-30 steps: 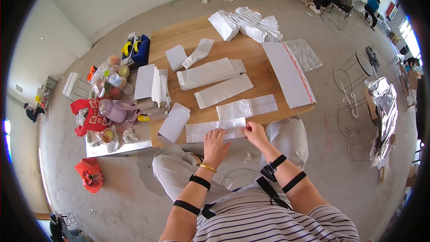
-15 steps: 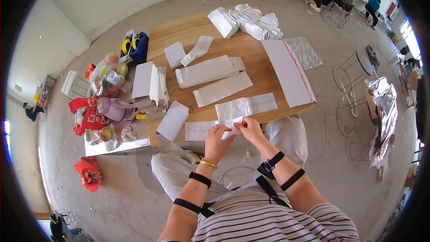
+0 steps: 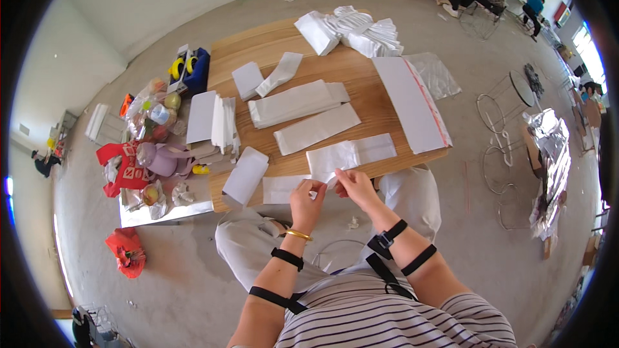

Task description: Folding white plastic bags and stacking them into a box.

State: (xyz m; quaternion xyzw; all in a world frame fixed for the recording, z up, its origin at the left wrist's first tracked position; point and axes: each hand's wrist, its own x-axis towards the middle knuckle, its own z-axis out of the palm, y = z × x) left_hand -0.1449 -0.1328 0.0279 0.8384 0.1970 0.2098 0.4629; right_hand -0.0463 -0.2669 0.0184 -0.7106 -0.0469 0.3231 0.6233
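Note:
At the table's near edge, both of my hands are at a thin white sleeve point(image 3: 330, 161) of paper or film, whose near end runs in under my fingers. My right hand point(image 3: 356, 188) pinches that near end between thumb and fingers. Close beside it, my left hand point(image 3: 305, 203) is closed, thumb against curled fingertips, at the same end; the exact grip is partly hidden. Right of the sleeve lies a flat white strip point(image 3: 378, 148). Another white strip point(image 3: 281, 189) lies by my left hand, along the table edge.
On the wooden table point(image 3: 361, 77) lie stacked white sleeves point(image 3: 296, 104), a pile of white bundles point(image 3: 351, 31), a long white board point(image 3: 409, 103) and white cards point(image 3: 246, 173). A blue tape box point(image 3: 196, 69) and bagged fruit point(image 3: 161, 106) stand left. Stools point(image 3: 516, 90) are at right.
My left fingers, flatter and more spread over the sleeve before, have curled in to meet the thumb. My right hand has shifted slightly left. The whole view has moved a little.

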